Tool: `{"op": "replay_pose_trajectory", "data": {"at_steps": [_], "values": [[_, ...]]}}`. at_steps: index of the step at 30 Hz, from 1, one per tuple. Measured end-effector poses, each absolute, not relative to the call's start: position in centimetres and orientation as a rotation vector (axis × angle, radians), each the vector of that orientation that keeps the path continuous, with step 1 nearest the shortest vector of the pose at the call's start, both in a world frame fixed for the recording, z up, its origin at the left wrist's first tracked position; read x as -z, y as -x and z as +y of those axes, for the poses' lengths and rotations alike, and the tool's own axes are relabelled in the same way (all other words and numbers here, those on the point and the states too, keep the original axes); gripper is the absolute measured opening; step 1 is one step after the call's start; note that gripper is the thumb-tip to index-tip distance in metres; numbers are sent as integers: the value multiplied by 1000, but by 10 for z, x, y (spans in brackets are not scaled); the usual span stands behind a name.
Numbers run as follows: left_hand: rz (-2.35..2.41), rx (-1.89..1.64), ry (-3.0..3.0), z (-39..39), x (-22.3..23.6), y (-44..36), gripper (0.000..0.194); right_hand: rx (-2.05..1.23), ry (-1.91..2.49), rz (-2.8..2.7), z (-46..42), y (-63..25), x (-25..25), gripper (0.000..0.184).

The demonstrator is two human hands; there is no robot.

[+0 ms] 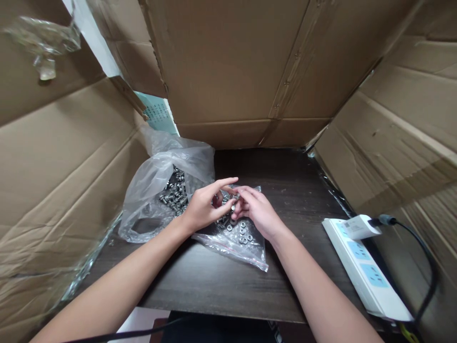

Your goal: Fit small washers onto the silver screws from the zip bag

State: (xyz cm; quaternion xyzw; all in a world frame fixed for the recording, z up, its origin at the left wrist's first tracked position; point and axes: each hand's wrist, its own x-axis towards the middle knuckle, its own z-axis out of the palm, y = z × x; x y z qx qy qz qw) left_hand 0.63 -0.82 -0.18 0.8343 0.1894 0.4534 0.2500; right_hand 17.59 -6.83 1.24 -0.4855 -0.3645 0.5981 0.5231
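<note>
My left hand (205, 205) and my right hand (255, 209) meet over the middle of a dark wooden table (214, 281). Their fingertips pinch together round a small metal part (233, 207), too small to name for sure. Under the hands lies a small clear zip bag (239, 243) holding several metal nuts. To the left, a larger open plastic bag (157, 190) holds several metal bolts (174, 193). My left index finger sticks out straight while the other fingers curl.
Cardboard walls (232, 71) close in the table at the left, back and right. A white power strip (364, 267) with a white plug and black cable lies at the right edge. A crumpled clear bag (43, 40) hangs at the upper left.
</note>
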Motion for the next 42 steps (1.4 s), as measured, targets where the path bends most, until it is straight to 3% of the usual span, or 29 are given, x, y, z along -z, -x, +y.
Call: {"op": "replay_pose_trajectory", "data": {"at_steps": [8, 13, 18, 24, 30, 36, 42], "values": [[518, -1259, -2255, -6, 0, -6, 51, -1441, 1013, -887, -70, -178, -16, 40], [570, -1158, -2336, -4, 1, -4, 54, -1279, 1095, -1085, -68, -178, -11, 37], [560, -1169, -2338, -6, -1, -4, 57, -1325, 1181, -1049, -69, -177, -11, 31], [552, -1223, -2304, -6, 0, -5, 62, -1371, 1093, -969, -70, -176, -14, 49], [569, -1215, -2271, -8, -2, -5, 67, -1412, 1205, -898, -69, -173, -11, 31], [579, -1228, -2272, -8, -2, -5, 66, -1424, 1075, -939, -70, -174, -13, 42], [587, -1211, -2271, -8, -2, -4, 69, -1413, 1191, -883, -70, -175, -14, 34]]}}
